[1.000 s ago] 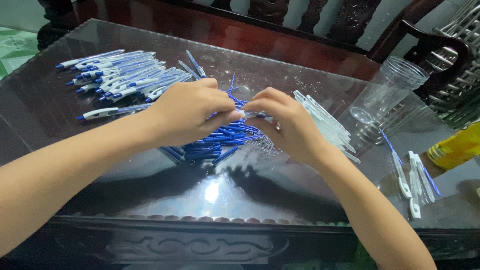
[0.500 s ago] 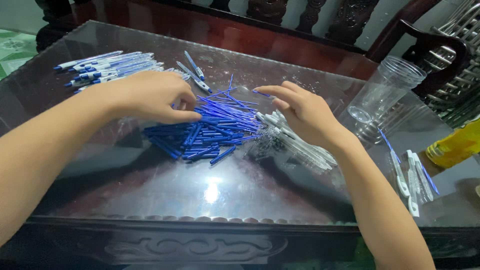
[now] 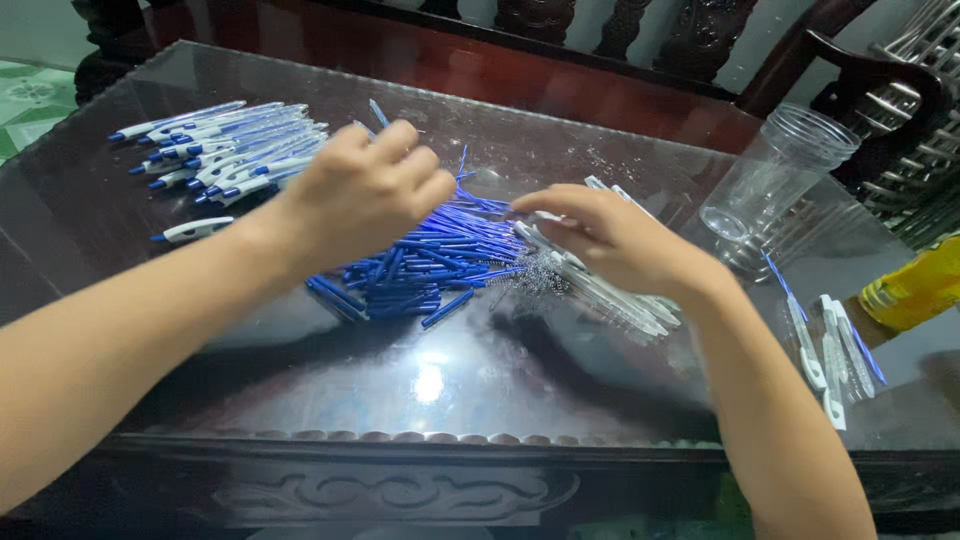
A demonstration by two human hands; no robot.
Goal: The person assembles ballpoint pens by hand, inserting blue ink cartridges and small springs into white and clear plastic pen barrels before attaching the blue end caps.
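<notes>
My left hand (image 3: 365, 190) hovers with its fingers curled over the left end of a pile of blue pen refills (image 3: 430, 265) on the glass tabletop (image 3: 430, 390). Whether anything lies inside it is hidden. My right hand (image 3: 610, 235) rests palm down on a row of white pen barrels (image 3: 620, 300), and its thumb and forefinger pinch one white barrel at the row's left end. A heap of small metal springs (image 3: 535, 275) lies between the refills and the barrels. Finished white-and-blue pens (image 3: 230, 150) are stacked at the far left.
A clear plastic jar (image 3: 775, 170) stands at the back right. A few more pens (image 3: 830, 350) lie near the right edge beside a yellow object (image 3: 915, 285). A dark carved wooden chair (image 3: 850, 70) stands behind the table.
The hands were joined over the refill pile, then parted. My left hand went out toward the finished pens and has come back right. My right hand dropped onto the white barrels.
</notes>
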